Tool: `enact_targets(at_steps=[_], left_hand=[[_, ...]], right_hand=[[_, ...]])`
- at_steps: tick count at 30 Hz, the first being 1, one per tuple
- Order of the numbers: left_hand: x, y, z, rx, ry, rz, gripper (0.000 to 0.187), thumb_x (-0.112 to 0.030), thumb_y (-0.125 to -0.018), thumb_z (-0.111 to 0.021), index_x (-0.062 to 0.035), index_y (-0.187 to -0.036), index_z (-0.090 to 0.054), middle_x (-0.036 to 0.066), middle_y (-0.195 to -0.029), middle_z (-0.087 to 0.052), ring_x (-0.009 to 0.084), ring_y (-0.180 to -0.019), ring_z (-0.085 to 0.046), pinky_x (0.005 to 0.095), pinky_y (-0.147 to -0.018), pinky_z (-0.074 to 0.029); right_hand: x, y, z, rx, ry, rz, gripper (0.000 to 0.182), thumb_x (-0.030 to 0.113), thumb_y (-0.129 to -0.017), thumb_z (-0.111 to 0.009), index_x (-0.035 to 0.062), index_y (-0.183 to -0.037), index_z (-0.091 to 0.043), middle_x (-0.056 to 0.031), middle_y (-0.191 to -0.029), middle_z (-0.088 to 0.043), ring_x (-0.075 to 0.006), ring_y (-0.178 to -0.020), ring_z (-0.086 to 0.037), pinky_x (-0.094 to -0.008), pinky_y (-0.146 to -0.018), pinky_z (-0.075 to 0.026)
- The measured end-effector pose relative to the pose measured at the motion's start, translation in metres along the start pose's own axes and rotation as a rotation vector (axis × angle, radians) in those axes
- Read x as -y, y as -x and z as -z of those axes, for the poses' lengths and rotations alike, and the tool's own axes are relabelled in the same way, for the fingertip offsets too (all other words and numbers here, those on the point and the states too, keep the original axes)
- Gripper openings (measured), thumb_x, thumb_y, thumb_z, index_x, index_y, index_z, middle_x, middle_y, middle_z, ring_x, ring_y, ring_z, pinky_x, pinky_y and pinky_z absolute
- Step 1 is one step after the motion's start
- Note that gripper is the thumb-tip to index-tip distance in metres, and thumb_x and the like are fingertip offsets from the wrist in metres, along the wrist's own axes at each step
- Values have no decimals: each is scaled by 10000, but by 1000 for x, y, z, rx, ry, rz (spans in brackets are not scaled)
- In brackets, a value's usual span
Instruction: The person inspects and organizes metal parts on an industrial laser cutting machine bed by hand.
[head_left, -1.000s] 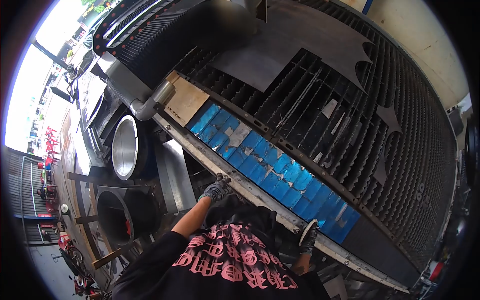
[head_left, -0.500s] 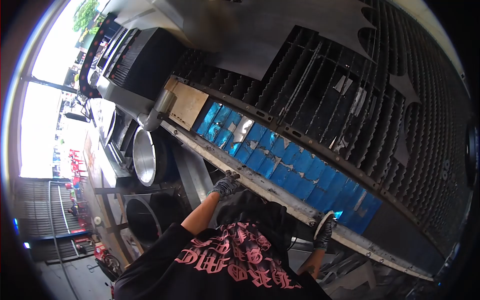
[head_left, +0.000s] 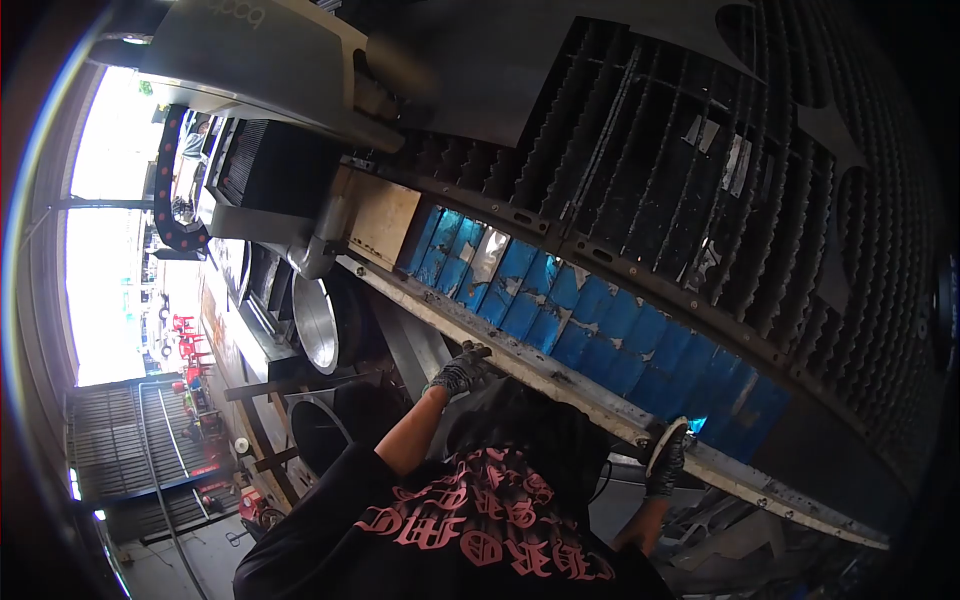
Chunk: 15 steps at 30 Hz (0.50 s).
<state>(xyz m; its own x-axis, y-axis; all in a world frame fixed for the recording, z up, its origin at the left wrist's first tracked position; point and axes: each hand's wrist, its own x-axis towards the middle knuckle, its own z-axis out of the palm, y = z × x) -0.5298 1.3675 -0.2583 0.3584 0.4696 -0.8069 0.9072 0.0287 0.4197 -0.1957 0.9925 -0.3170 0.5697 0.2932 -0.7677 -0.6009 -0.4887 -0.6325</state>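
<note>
Both gloved hands are on the grey metal rail (head_left: 560, 378) at the near edge of the big slatted bed (head_left: 700, 170). The left hand (head_left: 462, 369) curls over the rail's edge, fingers bent around it. The right hand (head_left: 666, 460) grips the same rail further along, though its fingers are hard to make out. Blue panels (head_left: 600, 320) lie just behind the rail.

Left hand (head_left: 461, 371) fingers curled over the frame rail (head_left: 560, 375), tips hidden behind its edge. Right hand (head_left: 665, 460) same, palm side out of sight. Metal sheet (head_left: 520, 70) cut off at the top edge. Slat bed (head_left: 760, 200) lost in dark at the right. Street (head_left: 185, 335) too small to read.
</note>
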Motion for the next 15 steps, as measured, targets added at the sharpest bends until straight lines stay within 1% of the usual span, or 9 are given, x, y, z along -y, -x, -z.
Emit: enact_targets(at_steps=[1, 3, 4, 7, 9, 10, 12, 13, 15], left_hand=[[4, -2, 0, 4, -2, -1, 431, -151, -905, -508, -68, -1328, -496, 230, -1416, -431, 383, -1374, -336, 381, -1123, -307], [10, -5, -2, 2, 8, -27, 423, -142, -911, -503, -69, -1327, -502, 226, -1418, -431, 376, -1381, -331, 377, -1127, -300], [4, -3, 0, 2, 10, -37, 420, -139, -913, -502, -69, -1327, -504, 225, -1419, -431, 373, -1383, -329, 375, -1128, -298], [3, -2, 1, 11, -23, -28, 413, -122, -923, -498, -59, -1331, -506, 210, -1434, -420, 371, -1372, -344, 366, -1112, -321], [19, -10, -1, -62, -128, -140, 417, -139, -931, -528, -51, -1338, -509, 192, -1401, -475, 339, -1318, -429, 349, -1074, -369], [23, -8, 0, -53, -132, -147, 417, -139, -931, -528, -51, -1338, -509, 192, -1401, -475, 339, -1318, -429, 349, -1074, -369], [25, -3, 7, -93, 59, -121, 408, -164, -937, -554, -37, -1323, -522, 171, -1301, -573, 273, -1217, -532, 329, -1018, -419], [29, -4, 18, -104, 107, -169, 382, -179, -948, -563, -29, -1299, -547, 143, -1216, -635, 230, -1138, -585, 335, -984, -446], [28, 15, 54, -375, -30, -200, 352, -236, -941, -559, -42, -1231, -605, 152, -1152, -663, 278, -1103, -612, 348, -963, -453]], right_hand=[[7, 5, -4, -4, -1, -2, 758, 549, -969, -448, -3, -1469, -308, -78, -1517, -331, -164, -1376, -323, -282, -1139, -226], [19, 15, -15, -5, -289, 29, 726, 541, -975, -444, -4, -1447, -359, -82, -1469, -398, -160, -1319, -391, -280, -1102, -285], [31, 21, -18, -8, -293, 30, 726, 541, -975, -444, -4, -1447, -359, -82, -1469, -398, -160, -1319, -391, -280, -1102, -285], [53, 34, -23, -51, -198, -175, 702, 524, -984, -440, -2, -1444, -366, -80, -1460, -411, -162, -1308, -407, -281, -1095, -298], [49, 35, -24, -27, -263, -81, 681, 499, -995, -429, -2, -1449, -352, -79, -1473, -398, -166, -1335, -385, -281, -1112, -284], [45, 35, -23, -22, -287, -49, 674, 491, -999, -426, -3, -1451, -348, -78, -1478, -393, -168, -1345, -378, -281, -1117, -280], [38, 28, -17, -34, -116, -58, 612, 559, -975, -435, 55, -1306, -543, -55, -977, -634, -145, -795, -603, -294, -671, -496], [39, 27, -16, -43, -122, -57, 612, 559, -975, -435, 55, -1306, -543, -55, -977, -634, -145, -795, -603, -294, -671, -496], [43, 23, -20, 60, 107, 262, 528, 431, -1008, -414, 48, -1365, -477, -104, -1191, -562, -189, -1037, -544, -314, -868, -440]])
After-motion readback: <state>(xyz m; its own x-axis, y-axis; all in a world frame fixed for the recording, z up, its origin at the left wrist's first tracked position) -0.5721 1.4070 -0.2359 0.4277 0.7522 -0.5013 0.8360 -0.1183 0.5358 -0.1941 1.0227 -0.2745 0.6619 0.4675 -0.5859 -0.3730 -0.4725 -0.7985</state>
